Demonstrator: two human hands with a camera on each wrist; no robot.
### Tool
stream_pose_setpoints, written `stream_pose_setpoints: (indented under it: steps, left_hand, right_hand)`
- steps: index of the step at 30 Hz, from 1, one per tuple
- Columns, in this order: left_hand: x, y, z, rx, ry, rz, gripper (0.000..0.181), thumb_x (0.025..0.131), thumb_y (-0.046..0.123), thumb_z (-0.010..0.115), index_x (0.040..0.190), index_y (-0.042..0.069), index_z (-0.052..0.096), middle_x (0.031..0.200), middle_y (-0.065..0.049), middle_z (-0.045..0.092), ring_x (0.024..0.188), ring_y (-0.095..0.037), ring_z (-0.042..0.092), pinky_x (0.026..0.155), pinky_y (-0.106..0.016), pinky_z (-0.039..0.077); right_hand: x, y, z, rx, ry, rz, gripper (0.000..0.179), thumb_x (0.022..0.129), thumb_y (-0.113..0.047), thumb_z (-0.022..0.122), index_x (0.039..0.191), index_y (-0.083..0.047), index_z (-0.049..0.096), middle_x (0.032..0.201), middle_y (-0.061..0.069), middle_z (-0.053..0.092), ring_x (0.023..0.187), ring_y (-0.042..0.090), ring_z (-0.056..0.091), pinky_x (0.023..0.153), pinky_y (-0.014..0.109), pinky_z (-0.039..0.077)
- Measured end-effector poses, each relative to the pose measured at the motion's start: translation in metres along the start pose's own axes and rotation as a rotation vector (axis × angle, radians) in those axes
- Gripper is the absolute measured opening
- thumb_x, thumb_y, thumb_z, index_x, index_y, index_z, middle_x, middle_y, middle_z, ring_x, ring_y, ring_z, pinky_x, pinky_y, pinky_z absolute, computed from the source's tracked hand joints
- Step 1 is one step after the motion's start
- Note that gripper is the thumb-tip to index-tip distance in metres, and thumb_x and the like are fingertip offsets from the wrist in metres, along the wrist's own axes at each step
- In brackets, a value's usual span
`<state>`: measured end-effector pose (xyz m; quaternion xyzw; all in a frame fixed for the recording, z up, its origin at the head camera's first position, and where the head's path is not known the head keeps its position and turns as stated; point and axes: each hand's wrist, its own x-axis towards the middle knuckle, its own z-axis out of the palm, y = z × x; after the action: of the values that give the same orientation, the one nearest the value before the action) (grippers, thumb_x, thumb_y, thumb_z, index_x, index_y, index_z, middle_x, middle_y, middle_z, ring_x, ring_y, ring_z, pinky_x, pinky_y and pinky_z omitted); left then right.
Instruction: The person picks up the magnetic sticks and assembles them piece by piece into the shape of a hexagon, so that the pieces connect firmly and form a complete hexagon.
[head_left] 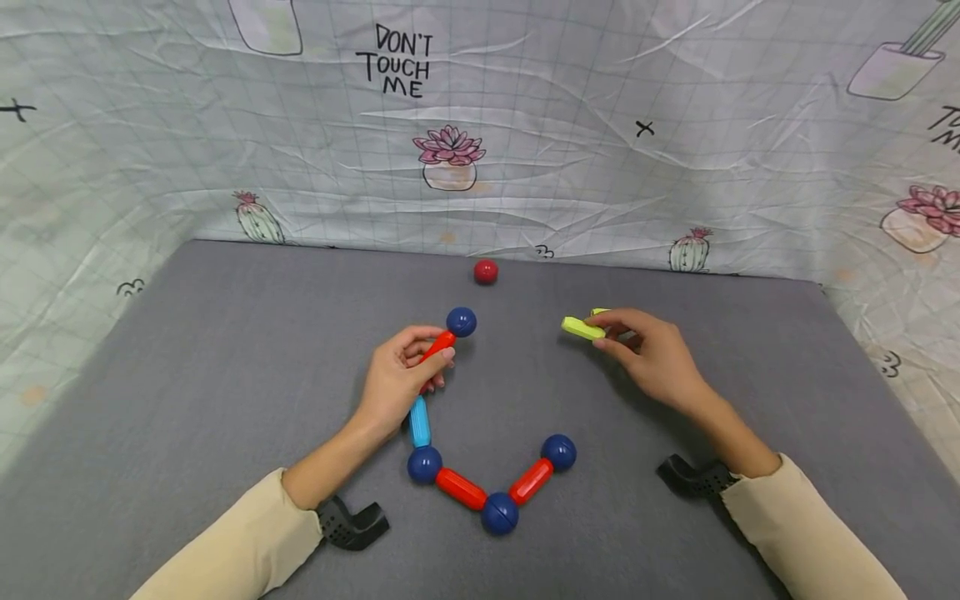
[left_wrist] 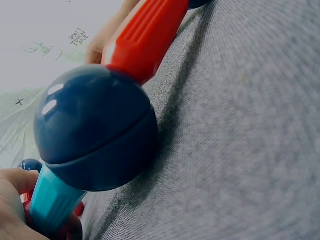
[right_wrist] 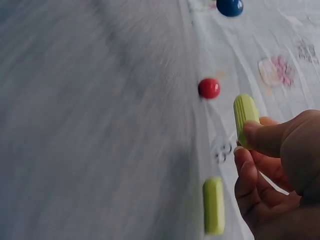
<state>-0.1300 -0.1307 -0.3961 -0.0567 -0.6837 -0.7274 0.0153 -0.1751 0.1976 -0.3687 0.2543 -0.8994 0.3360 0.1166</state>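
My left hand (head_left: 397, 375) grips a red rod (head_left: 442, 340) that carries a dark blue ball (head_left: 461, 322) at its far end. Below it, a light blue rod (head_left: 420, 422) leads down to another blue ball (head_left: 424, 465). From there a red rod (head_left: 461, 488), a blue ball (head_left: 500, 513), a second red rod (head_left: 531, 481) and a blue ball (head_left: 558, 452) form a V. My right hand (head_left: 656, 354) pinches a yellow-green rod (right_wrist: 245, 117) between thumb and fingers, above the table. Another yellow-green rod (right_wrist: 214, 205) lies behind that hand, mostly hidden in the head view.
A red ball (head_left: 486, 272) lies near the back of the grey table (head_left: 247, 358). Behind it hangs a white printed cloth (head_left: 555, 167), which also lines both sides. Black wrist straps (head_left: 352, 525) sit at both sleeves.
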Motion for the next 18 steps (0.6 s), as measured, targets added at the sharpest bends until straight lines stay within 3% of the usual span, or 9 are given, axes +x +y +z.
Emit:
stream_pose_setpoints:
  steps: [5, 18]
  left_hand:
    - [0.0, 0.0, -0.001, 0.005, -0.003, -0.005, 0.031, 0.088, 0.008, 0.069, 0.116, -0.001, 0.06, 0.084, -0.016, 0.066, 0.056, -0.018, 0.059, 0.053, -0.024, 0.051]
    - [0.0, 0.0, 0.0, 0.01, -0.008, -0.001, 0.03, 0.089, 0.01, 0.07, 0.116, -0.001, 0.06, 0.084, -0.016, 0.066, 0.057, -0.019, 0.058, 0.053, -0.024, 0.05]
  right_hand:
    - [0.013, -0.018, 0.007, 0.042, -0.041, -0.041, 0.03, 0.085, -0.003, 0.072, 0.113, -0.014, 0.068, 0.092, -0.003, 0.064, 0.08, 0.01, 0.057, 0.065, 0.031, 0.052]
    - [0.039, -0.048, 0.018, 0.077, -0.123, -0.073, 0.028, 0.089, -0.007, 0.069, 0.115, -0.015, 0.068, 0.103, -0.003, 0.064, 0.086, 0.012, 0.056, 0.068, 0.033, 0.051]
